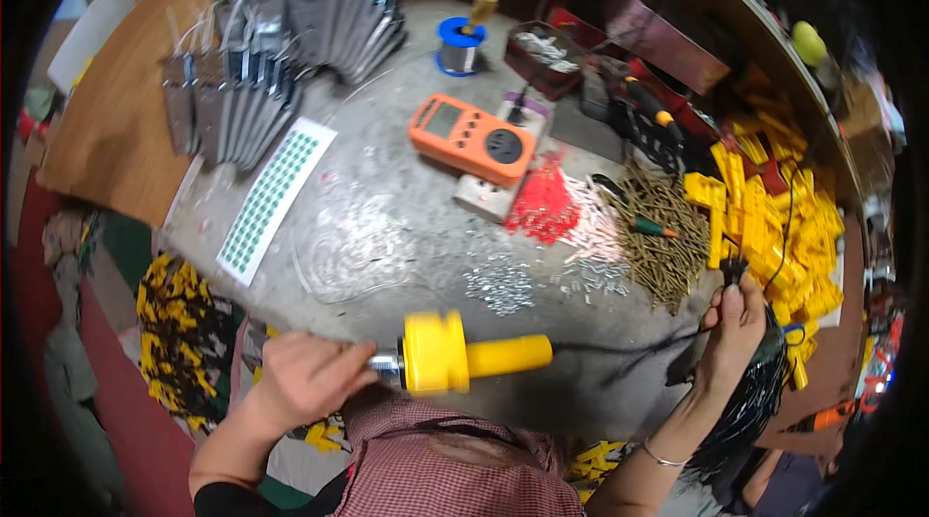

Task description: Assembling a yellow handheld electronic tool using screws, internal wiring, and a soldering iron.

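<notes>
My left hand (314, 372), its fingers wrapped round, grips the metal barrel of a yellow-handled corded tool (508, 354). A wide yellow collar stands beside that hand, and a narrower yellow grip points right. From its end a black cord (629, 348) runs across to my right hand (734, 319). That hand is closed on a black plug (733, 268), held up near a heap of yellow plastic parts (784, 236). Part of the cord near my right wrist is hard to make out. An orange meter (474, 139) with a small screen and round socket lies on a power strip (479, 196).
Small metal pieces (500, 285), red parts (544, 202) and brass-coloured screws (668, 246) lie in piles mid-table. Flat grey metal pieces (232, 110) fan out at far left, near a sheet of green stickers (276, 197). A blue spool (459, 45) stands behind the meter.
</notes>
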`<move>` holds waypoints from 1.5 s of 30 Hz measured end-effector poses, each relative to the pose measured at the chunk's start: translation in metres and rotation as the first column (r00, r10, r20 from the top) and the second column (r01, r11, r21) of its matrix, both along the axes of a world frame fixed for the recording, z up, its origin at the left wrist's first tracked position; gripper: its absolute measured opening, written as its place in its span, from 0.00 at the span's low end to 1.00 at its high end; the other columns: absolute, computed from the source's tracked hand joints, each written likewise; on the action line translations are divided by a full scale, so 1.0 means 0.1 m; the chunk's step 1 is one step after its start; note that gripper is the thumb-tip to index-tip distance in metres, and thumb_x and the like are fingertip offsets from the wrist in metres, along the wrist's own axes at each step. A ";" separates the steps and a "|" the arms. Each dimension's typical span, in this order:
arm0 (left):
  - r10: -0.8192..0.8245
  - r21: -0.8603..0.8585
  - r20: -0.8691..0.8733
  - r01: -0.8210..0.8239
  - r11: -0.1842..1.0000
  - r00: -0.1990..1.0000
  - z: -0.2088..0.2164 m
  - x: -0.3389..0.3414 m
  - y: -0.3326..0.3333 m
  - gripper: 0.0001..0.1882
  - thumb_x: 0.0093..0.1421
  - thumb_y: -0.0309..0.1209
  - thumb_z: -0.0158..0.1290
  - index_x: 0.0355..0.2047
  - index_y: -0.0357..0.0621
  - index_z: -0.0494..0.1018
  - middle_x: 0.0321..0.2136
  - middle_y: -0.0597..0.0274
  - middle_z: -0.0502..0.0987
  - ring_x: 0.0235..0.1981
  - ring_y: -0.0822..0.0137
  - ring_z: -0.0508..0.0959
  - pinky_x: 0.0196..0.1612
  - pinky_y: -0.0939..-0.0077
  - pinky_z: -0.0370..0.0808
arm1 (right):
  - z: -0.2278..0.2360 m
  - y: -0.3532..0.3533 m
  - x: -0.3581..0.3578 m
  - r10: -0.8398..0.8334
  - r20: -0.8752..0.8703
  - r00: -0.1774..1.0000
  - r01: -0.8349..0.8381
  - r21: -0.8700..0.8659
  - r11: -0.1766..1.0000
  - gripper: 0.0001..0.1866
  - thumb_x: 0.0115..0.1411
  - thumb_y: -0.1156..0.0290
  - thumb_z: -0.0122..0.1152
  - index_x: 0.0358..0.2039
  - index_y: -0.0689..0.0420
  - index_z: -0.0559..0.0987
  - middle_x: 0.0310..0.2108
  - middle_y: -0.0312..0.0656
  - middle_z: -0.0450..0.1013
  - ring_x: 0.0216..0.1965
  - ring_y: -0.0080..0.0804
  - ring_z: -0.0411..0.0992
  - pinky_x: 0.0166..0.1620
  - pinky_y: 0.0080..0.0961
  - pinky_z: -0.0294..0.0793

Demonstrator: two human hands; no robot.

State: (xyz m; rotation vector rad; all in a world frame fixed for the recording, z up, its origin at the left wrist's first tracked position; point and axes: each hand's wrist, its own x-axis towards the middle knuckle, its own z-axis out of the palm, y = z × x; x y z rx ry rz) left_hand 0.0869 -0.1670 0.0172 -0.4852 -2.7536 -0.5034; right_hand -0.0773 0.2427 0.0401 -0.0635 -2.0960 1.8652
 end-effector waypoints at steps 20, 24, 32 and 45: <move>0.754 -0.050 0.154 -0.757 0.652 0.639 -0.27 -0.51 -1.33 0.29 0.46 0.41 0.67 0.44 0.36 0.71 0.39 0.50 0.74 0.44 0.51 0.74 0.47 0.61 0.71 | 0.47 -2.45 -1.18 0.805 0.102 0.585 -0.092 0.994 -0.059 0.07 0.49 0.78 0.61 0.30 0.58 0.81 0.30 0.44 0.68 0.39 0.42 0.70 0.41 0.35 0.73; 0.661 0.103 0.365 -0.734 0.672 0.656 -0.25 -0.62 -1.39 0.19 0.42 0.35 0.68 0.28 0.38 0.72 0.30 0.53 0.73 0.38 0.54 0.74 0.39 0.64 0.71 | 0.55 -2.44 -1.29 0.827 0.182 0.532 -0.160 0.981 -0.112 0.08 0.48 0.79 0.62 0.31 0.59 0.80 0.31 0.44 0.68 0.39 0.42 0.70 0.41 0.37 0.72; 0.711 0.025 0.109 -0.717 0.696 0.694 -0.22 -0.66 -1.30 0.28 0.41 0.36 0.69 0.41 0.37 0.71 0.45 0.52 0.70 0.50 0.50 0.70 0.50 0.62 0.68 | 0.51 -2.46 -1.38 0.900 0.245 0.361 -0.117 0.969 -0.217 0.07 0.47 0.78 0.59 0.30 0.57 0.78 0.31 0.43 0.69 0.39 0.40 0.69 0.40 0.34 0.74; 0.458 0.378 0.387 -0.591 0.713 0.800 0.03 -0.66 -1.08 0.34 0.44 0.24 0.67 0.51 0.40 0.66 0.34 0.52 0.76 0.39 0.61 0.77 0.45 0.71 0.72 | 0.27 -2.88 -0.71 0.835 -0.019 0.550 -0.428 0.852 0.301 0.28 0.53 0.60 0.68 0.53 0.60 0.74 0.47 0.47 0.72 0.49 0.45 0.71 0.52 0.38 0.71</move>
